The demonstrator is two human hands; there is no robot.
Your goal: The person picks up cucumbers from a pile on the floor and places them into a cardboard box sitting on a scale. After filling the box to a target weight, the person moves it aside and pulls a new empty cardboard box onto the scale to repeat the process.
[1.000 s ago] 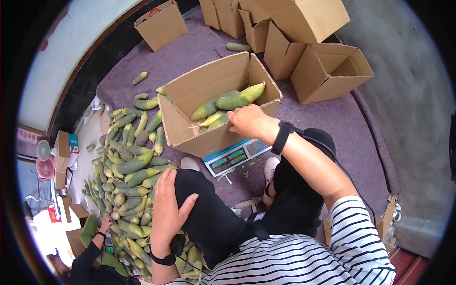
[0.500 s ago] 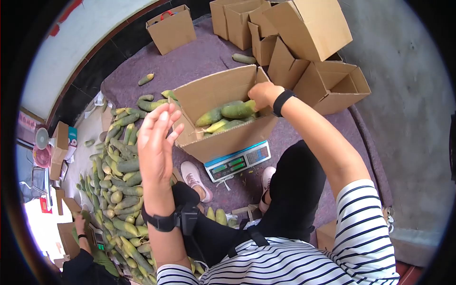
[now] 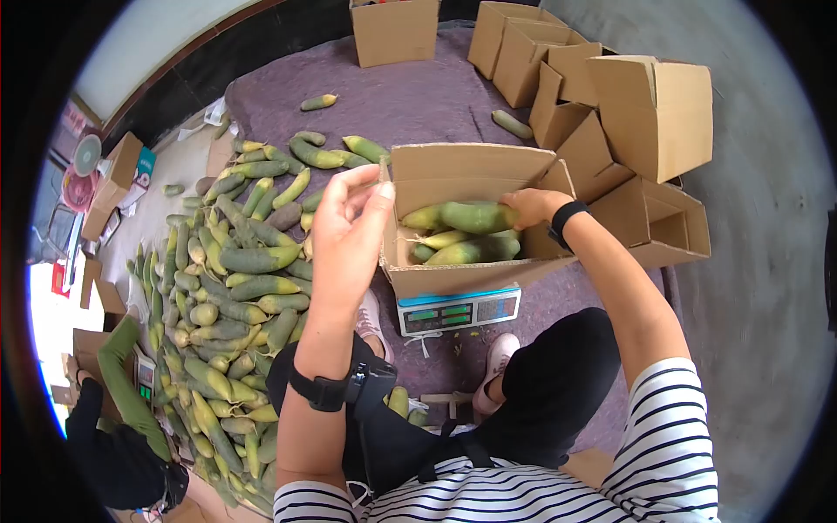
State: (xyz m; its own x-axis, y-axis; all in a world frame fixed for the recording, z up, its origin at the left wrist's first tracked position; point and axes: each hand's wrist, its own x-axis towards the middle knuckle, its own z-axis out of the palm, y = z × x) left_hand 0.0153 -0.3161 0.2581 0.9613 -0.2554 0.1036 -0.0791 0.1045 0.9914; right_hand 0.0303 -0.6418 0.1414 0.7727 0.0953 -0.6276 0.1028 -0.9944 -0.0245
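An uncovered cardboard box [image 3: 471, 281] stands on a digital scale [image 3: 459, 311] with lit green displays. Several green radishes lie inside it. My right hand [image 3: 534, 207] reaches in over the box's right side, its fingers closed round the right end of the top green radish [image 3: 475, 216]. At the box's left edge is my left hand [image 3: 344, 231], thumb and bent fingers on either side of the cardboard wall. Part of that grip is hidden behind the hand.
A large heap of green radishes [image 3: 235, 305] spreads to the left. Empty cardboard boxes [image 3: 654, 118] are stacked at the back right, another box [image 3: 397, 33] at the back. My shoes [image 3: 499, 366] flank the scale. Another person [image 3: 122, 444] works at the lower left.
My left hand has gone from spread fingers beside the box to its left edge. My right hand stays at the top radish. The view has shifted and turned, and the box appears straighter.
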